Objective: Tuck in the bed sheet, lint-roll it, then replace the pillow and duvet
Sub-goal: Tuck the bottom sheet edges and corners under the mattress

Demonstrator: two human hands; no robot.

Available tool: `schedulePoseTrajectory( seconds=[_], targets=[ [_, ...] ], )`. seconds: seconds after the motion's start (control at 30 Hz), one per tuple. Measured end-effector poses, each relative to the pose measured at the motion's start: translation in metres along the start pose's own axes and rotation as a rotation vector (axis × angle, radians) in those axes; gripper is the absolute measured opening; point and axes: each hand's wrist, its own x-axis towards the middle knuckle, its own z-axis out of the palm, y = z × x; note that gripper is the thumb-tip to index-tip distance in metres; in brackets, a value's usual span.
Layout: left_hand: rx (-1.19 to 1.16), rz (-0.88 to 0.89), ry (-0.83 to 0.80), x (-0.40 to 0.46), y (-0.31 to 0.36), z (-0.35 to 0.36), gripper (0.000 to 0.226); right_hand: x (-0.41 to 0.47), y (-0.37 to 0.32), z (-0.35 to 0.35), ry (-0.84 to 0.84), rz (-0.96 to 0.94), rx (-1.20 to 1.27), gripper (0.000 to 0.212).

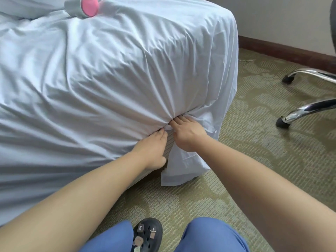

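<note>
A white bed sheet (pixel 112 73) covers the mattress corner, its wrinkles fanning out from one gathered point at the lower edge. My left hand (pixel 154 148) and my right hand (pixel 187 133) meet at that point, fingertips pushed into the bunched fabric under the mattress edge. A loose flap of sheet (pixel 181 170) hangs below my right hand down to the carpet. A lint roller (pixel 85 6) with a pink end and grey roll lies on top of the bed at the far edge. No pillow or duvet is clearly visible.
Green patterned carpet (pixel 254 142) spreads to the right. Chrome chair legs with black casters (pixel 298 113) stand at the right. A dark wooden skirting board (pixel 283 50) runs along the wall. My blue trousers and a dark clog (pixel 147 233) are at the bottom.
</note>
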Motion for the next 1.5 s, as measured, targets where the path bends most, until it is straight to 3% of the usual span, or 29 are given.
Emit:
schedulePoseTrajectory(
  seconds=[0.3, 0.43, 0.53, 0.6, 0.83, 1.03, 1.17, 1.23, 1.3, 1.4, 1.5],
  targets=[
    [-0.250, -0.101, 0.018, 0.026, 0.003, -0.001, 0.094, 0.030, 0.010, 0.006, -0.020, 0.121, -0.014, 0.033],
    [-0.226, -0.069, 0.006, 0.017, 0.005, -0.002, 0.093, 0.030, 0.008, 0.007, -0.026, 0.175, 0.085, 0.035],
    [-0.138, -0.053, -0.073, -0.003, 0.000, -0.003, 0.089, 0.004, 0.007, 0.015, 0.181, 0.126, 0.186, 0.037],
    [-0.082, -0.061, -0.134, -0.011, -0.005, -0.007, 0.082, -0.017, 0.005, 0.020, 0.222, 0.108, 0.257, 0.044],
    [0.151, -0.057, -0.240, -0.024, 0.004, -0.023, 0.050, -0.046, -0.003, 0.003, -0.053, 0.223, 0.293, 0.047],
    [0.202, -0.053, -0.266, -0.033, 0.002, -0.032, 0.059, -0.053, -0.020, -0.003, -0.417, 0.146, 0.001, 0.069],
    [0.169, -0.028, -0.227, -0.020, -0.003, -0.028, 0.059, -0.047, -0.013, 0.024, -0.447, 0.287, -0.046, 0.067],
    [0.134, -0.038, -0.230, -0.014, -0.005, -0.019, 0.057, -0.041, -0.004, 0.032, -0.414, 0.442, 0.044, 0.060],
    [0.088, -0.035, -0.250, -0.010, -0.002, -0.006, 0.056, -0.039, -0.001, 0.036, -0.256, 0.560, 0.236, 0.045],
    [0.016, -0.057, -0.285, -0.009, 0.004, 0.012, 0.057, -0.042, -0.005, 0.032, 0.005, 0.763, 0.803, 0.020],
    [-0.092, -0.115, -0.261, -0.011, 0.008, 0.021, 0.076, -0.038, -0.011, 0.017, 0.146, 1.101, 1.342, 0.014]
  ],
)
